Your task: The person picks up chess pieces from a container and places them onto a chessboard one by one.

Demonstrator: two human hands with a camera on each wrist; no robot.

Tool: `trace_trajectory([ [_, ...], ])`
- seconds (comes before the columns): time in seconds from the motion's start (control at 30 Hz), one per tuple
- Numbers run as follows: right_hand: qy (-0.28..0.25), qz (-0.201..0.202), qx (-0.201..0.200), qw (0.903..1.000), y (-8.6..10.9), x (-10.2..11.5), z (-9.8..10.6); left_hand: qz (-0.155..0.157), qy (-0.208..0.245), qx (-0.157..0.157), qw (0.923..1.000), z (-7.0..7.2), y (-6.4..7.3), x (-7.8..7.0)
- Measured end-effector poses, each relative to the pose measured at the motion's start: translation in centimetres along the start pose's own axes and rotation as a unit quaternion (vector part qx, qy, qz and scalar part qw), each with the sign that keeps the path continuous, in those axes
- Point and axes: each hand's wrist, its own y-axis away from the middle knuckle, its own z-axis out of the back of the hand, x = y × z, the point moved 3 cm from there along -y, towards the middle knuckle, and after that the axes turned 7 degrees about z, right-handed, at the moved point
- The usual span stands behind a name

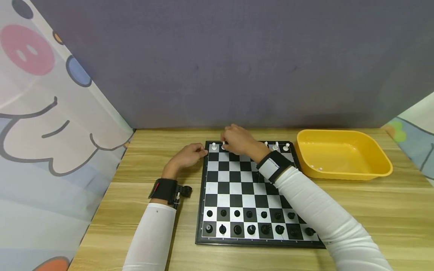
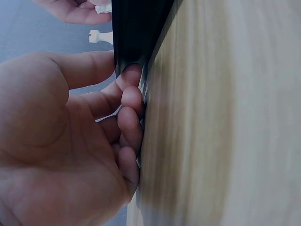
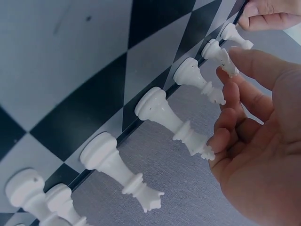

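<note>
A black-and-white chessboard [image 1: 223, 187] lies on the table. My left hand [image 1: 185, 156] is at its far left corner, thumb and forefinger pinching the dark board edge [image 2: 136, 28]. At the far row, my right hand [image 1: 239, 140] pinches a white knight [image 3: 220, 54] between thumb and forefinger, its base at the board. A white rook [image 1: 213, 146] stands in the corner square beside it. Along the same row, a white bishop [image 3: 197, 80] and a white king [image 3: 171, 120] stand close to my curled fingers. My right hand and forearm hide part of this row in the head view.
Black chess pieces [image 1: 251, 229] fill the two near rows. A yellow tray [image 1: 344, 132] stands right of the board, with a few small white bits [image 1: 317, 168] inside. A grey panel [image 1: 217, 75] rises behind the table [image 1: 162, 143]; a printed cloth [image 1: 51, 195] hangs at the left.
</note>
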Motion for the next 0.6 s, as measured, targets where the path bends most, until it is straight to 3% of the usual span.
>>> trace_trajectory([
  [0.33,-0.002,0.004,-0.013,0.9999,0.7,-0.3,0.7,0.000,0.004,0.002,1.0000,-0.1,-0.1,0.0],
  [0.6,-0.049,-0.016,-0.082,0.9953,4.6,-1.9,4.1,-0.001,0.005,0.003,1.0000,0.1,0.2,-0.2],
])
